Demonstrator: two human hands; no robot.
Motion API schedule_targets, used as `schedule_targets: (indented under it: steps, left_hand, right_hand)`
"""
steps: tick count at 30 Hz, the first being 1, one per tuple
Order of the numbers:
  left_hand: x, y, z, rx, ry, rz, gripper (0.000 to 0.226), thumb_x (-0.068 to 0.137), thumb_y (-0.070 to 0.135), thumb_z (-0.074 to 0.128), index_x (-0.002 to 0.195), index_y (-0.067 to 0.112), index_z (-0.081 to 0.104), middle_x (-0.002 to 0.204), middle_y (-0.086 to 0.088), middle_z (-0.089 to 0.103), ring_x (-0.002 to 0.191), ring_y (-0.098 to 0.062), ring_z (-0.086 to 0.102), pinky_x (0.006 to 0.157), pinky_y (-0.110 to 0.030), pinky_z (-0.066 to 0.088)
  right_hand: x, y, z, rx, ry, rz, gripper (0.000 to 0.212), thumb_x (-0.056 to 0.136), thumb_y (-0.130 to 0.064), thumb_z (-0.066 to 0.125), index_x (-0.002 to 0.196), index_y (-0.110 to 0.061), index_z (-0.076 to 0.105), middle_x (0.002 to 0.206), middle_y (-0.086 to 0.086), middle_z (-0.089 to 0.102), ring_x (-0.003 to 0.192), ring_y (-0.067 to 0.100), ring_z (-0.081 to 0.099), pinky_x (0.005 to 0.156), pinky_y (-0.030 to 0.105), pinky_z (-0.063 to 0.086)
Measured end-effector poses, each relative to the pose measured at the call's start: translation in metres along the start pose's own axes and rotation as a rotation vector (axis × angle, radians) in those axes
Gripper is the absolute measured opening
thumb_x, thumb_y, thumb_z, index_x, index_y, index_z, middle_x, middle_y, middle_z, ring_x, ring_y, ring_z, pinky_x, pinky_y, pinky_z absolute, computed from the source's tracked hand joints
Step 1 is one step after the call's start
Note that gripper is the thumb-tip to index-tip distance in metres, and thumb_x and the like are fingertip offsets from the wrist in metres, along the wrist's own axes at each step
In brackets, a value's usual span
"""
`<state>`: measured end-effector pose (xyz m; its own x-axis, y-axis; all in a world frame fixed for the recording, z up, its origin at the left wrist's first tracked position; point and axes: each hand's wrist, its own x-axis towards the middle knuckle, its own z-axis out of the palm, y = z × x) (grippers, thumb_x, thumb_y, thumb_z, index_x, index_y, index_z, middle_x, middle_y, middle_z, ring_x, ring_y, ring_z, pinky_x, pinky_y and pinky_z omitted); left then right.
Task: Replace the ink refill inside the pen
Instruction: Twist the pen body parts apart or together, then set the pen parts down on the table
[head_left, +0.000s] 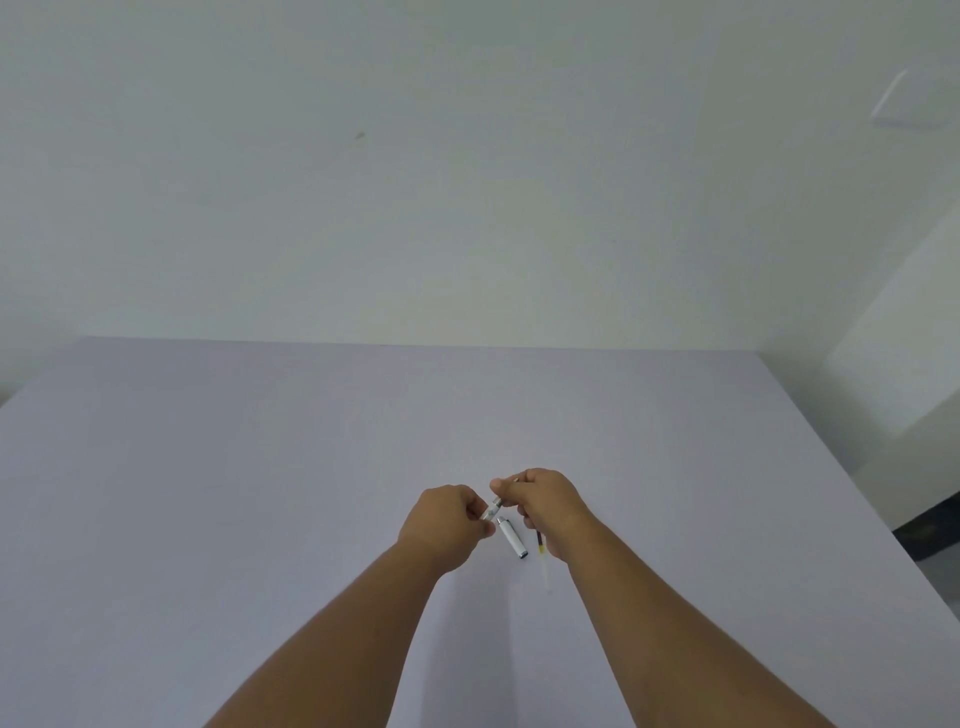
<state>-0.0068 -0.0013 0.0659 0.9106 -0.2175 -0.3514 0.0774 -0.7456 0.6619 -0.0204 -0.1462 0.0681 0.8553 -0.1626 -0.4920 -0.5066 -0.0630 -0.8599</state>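
A white pen body is held between both hands just above the pale table. My left hand pinches its lower end, and my right hand grips its upper end. A white pen cap with a dark tip lies on the table right below the hands. Beside my right wrist lies a thin ink refill, dark at the top and clear lower down, partly hidden by the hand.
The table's far edge meets a plain white wall. Its right edge drops to a dark floor. Both forearms reach in from the bottom of the view.
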Motion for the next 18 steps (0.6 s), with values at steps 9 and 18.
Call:
schedule_targets:
  steps: [9,18]
  left_hand:
    - [0.000,0.000,0.003,-0.032,0.014,-0.016,0.011,0.077,0.022,0.069,0.086,0.018,0.065,0.076,0.007,0.059,0.058,-0.012,0.054,0.052,-0.025,0.047]
    - [0.003,-0.006,0.007,-0.080,-0.019,-0.076,0.011,0.076,0.023,0.069,0.076,0.024,0.058,0.073,0.011,0.057,0.058,-0.009,0.056,0.043,-0.020,0.044]
  right_hand:
    - [0.002,0.001,0.003,0.018,0.014,-0.045,0.012,0.083,-0.014,0.069,0.071,-0.016,0.068,0.068,-0.003,0.064,0.058,0.007,0.050,0.058,0.022,0.040]
    - [0.012,0.006,0.005,-0.124,0.026,-0.042,0.011,0.083,-0.023,0.069,0.073,-0.018,0.069,0.076,-0.004,0.067,0.066,0.008,0.055,0.068,0.025,0.047]
